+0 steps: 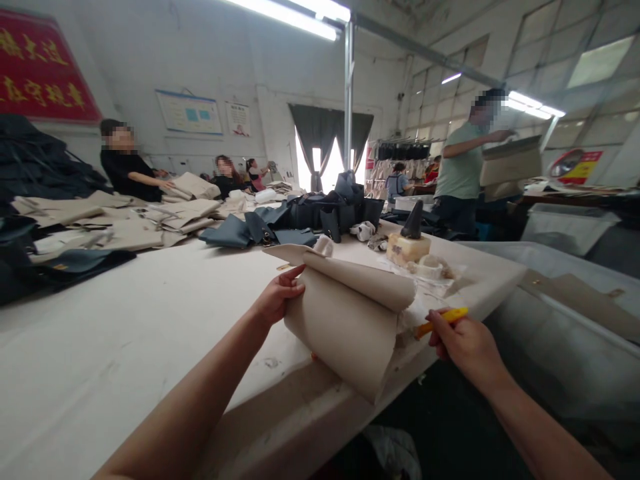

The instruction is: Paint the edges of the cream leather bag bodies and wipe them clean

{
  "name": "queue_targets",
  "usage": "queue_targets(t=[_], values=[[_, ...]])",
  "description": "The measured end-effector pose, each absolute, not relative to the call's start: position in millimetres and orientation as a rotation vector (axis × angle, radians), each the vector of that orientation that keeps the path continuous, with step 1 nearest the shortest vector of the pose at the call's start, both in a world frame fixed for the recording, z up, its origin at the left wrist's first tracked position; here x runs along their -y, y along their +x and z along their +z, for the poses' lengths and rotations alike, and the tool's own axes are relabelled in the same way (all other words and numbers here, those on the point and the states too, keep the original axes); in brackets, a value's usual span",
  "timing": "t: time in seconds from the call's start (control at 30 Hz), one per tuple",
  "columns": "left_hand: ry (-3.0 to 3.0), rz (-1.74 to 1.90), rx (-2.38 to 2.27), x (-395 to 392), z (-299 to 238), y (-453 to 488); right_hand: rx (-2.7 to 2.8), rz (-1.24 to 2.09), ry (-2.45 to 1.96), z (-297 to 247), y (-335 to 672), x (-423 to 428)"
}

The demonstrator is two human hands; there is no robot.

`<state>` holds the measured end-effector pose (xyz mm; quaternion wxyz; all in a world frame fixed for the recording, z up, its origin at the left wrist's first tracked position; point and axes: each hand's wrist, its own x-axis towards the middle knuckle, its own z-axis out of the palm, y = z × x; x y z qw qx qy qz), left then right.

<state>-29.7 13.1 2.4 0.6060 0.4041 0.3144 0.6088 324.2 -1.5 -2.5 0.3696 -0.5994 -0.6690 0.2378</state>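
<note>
My left hand (pixel 281 295) grips the left edge of a beige leather-like bag piece (pixel 345 327), thumb on top. The piece bends over at its upper side into a flap (pixel 357 277), and its lower corner hangs past the table's front edge. In my right hand (pixel 465 350) is a small tool with a yellow handle (pixel 453 315), held between closed fingers. Its tip points left, close to the right edge of the bag piece; the kind of tip is too small to tell.
On the white table (pixel 125 333) lie beige pieces (pixel 135 227) and dark blue bag parts (pixel 280 227). A block with a black cone (pixel 413 223) and a tape roll (pixel 430 267) stand at the right. Plastic bins (pixel 565 320) flank the table. Co-workers, including a standing person (pixel 460 160), are beyond.
</note>
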Motion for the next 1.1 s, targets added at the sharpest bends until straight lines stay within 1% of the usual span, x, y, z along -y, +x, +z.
queue_targets(t=[0.1, 0.23, 0.4, 0.6, 0.83, 0.97, 1.1], values=[[0.93, 1.403, -0.704, -12.2, 2.9, -28.4, 1.633, 0.557, -1.491, 0.6, 318.3, -10.7], [0.952, 1.367, -0.699, -10.9, 3.2, -28.3, 1.592, 0.596, -1.492, 2.5, 315.1, -14.8], [0.99, 1.339, -0.701, -6.9, 5.0, -27.1, 1.692, 0.675, -1.594, 1.3, 319.3, 8.6], [0.99, 1.338, -0.698, 1.6, 4.0, -26.6, 1.671, 0.793, -1.555, 0.4, 314.6, 44.2], [0.95, 1.357, -0.781, 10.7, -4.3, -37.7, 1.576, 0.673, -1.589, 3.2, 318.3, 37.8], [0.929, 1.343, -0.837, 15.8, -1.9, -39.6, 1.698, 0.838, -1.555, 1.8, 317.5, 49.8], [0.93, 1.248, -0.846, 19.2, 7.2, -36.4, 1.671, 0.965, -1.473, -0.5, 312.2, 65.2]])
